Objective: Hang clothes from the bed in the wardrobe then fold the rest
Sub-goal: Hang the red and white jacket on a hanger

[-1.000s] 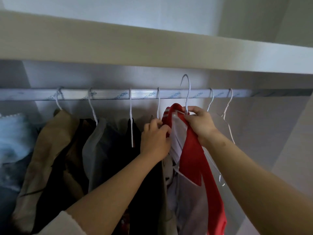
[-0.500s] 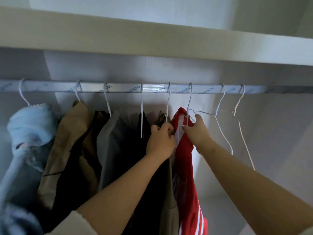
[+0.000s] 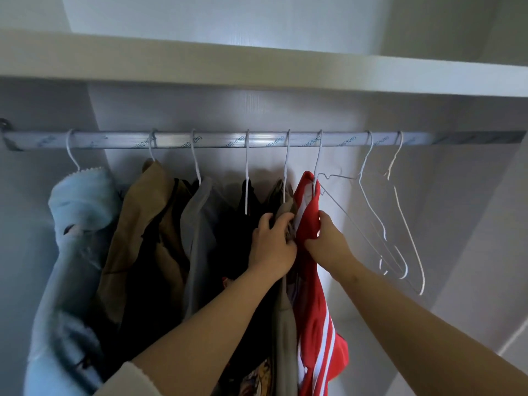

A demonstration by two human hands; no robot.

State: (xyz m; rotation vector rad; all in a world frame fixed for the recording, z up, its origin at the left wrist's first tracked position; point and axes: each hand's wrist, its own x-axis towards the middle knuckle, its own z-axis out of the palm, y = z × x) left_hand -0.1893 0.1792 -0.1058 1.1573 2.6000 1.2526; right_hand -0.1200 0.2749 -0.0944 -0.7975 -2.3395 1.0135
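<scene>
Clothes (image 3: pixel 160 224) hang along the wardrobe rail (image 3: pixel 223 139) beneath a seemingly white shelf (image 3: pixel 257 70).

A pale shelf (image 3: pixel 257 67) is running across the top of the wardrobe (image 3: pixel 37 110), its front edge catching warm light while the space beneath is sitting in cool grey shade. A silvery rail (image 3: pixel 223 140) with blue lettering is spanning below it. The white back panel (image 3: pixel 357 115) is showing behind, meeting a side panel (image 3: pixel 485 238) at the right.

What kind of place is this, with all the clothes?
Probably inside a wardrobe: a metal rail under a shelf, clothes like the red garment hanging from it, and bare wire hangers.
</scene>
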